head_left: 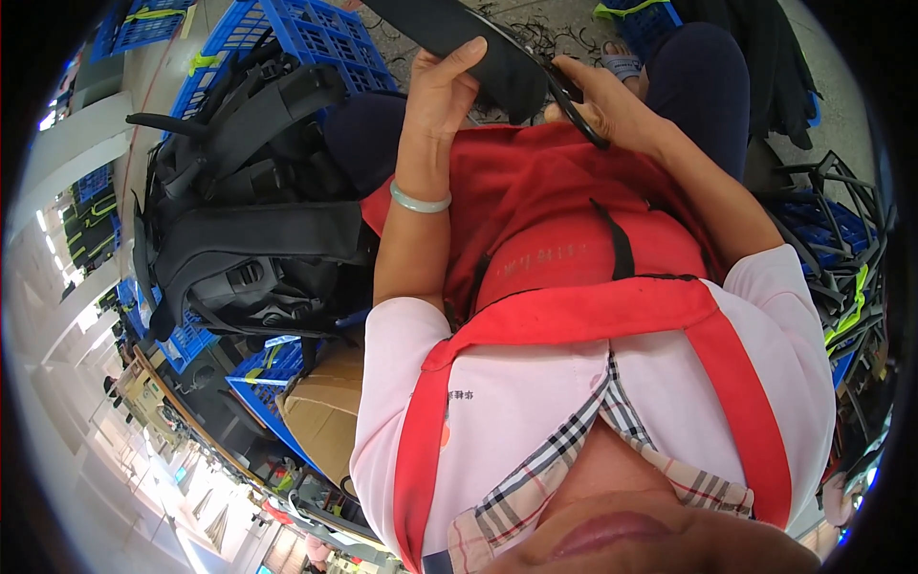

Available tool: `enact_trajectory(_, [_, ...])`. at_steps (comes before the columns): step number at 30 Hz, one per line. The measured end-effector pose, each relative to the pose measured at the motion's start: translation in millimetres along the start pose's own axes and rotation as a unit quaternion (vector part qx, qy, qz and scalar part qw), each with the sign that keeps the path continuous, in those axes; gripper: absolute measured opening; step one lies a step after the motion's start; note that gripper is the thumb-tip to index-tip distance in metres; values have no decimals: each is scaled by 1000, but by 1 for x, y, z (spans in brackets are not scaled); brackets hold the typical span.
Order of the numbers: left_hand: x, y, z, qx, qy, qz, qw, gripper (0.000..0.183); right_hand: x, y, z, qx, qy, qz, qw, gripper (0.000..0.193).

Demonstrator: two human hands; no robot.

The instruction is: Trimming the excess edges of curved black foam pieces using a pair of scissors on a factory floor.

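My left hand [442, 91], with a pale green bangle on the wrist, grips the lower edge of a wide black padded strap [459, 33] held above my lap. My right hand [612, 103] meets the strap's right end and is closed around a thin black tool [577, 113], which looks like small snips; its tip sits at the strap's edge. Both hands hover over my red apron [545, 206]. The strap's far end runs out of the top of the view.
A heap of black padded straps and harness parts [249, 220] lies on blue plastic crates [316, 33] at my left. A brown cardboard box [325, 411] stands below it. More black straps with yellow-green ties [841, 277] fill a crate at my right.
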State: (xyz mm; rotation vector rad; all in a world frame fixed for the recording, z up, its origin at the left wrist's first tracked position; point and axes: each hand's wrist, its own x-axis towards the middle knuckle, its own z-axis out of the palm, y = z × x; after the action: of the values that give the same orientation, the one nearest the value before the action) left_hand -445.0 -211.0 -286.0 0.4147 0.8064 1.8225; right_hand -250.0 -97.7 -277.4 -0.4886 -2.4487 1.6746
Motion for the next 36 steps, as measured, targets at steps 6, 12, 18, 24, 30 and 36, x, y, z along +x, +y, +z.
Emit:
enact_trajectory(6, [-1,-1,3,1,5,2,1000,23,1,8,3,69,-5,24,997,47])
enact_trajectory(12, [-1,13,6,-36,21,-21,999,12,-1,7,-4,-5,45,-15,999,47])
enact_trajectory(18, [1,10,8,-9,40,4,999,12,7,3,-6,-8,23,-32,999,54])
enact_trajectory(24, [-2,8,6,41,18,21,999,16,18,-12,-6,-33,24,-39,998,57])
enact_trajectory(30, [-1,25,6,-18,13,4,1000,16,17,-6,-4,-47,13,-44,998,63])
enact_trajectory(36, [0,21,1,9,24,33,999,16,11,-24,-7,-78,-7,-44,996,59])
